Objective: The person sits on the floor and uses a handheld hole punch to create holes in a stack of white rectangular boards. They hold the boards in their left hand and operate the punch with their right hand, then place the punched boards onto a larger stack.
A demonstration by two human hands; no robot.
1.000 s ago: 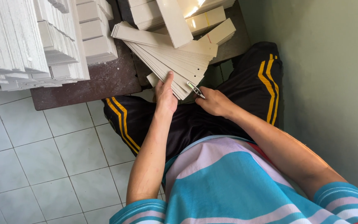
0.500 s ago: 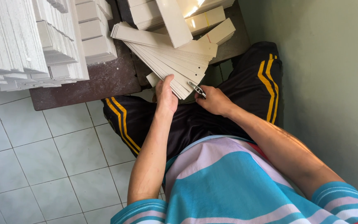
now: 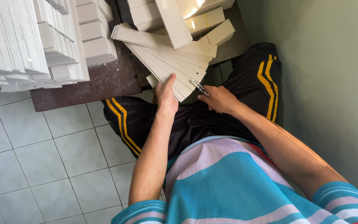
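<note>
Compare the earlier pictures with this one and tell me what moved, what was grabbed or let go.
Almost nothing changed. The left hand still holds the near end of the fanned cream strips, and the right hand still keeps its grip on the small metal tool at their edge. Nothing was picked up or let go. The white stacks on the brown table stayed put.

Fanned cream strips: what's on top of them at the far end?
A long cream block lies across the far end of the fanned strips, and the left hand grips their near end. The right hand holds a small metal tool at their edge. Whatever lies beneath stays hidden.
</note>
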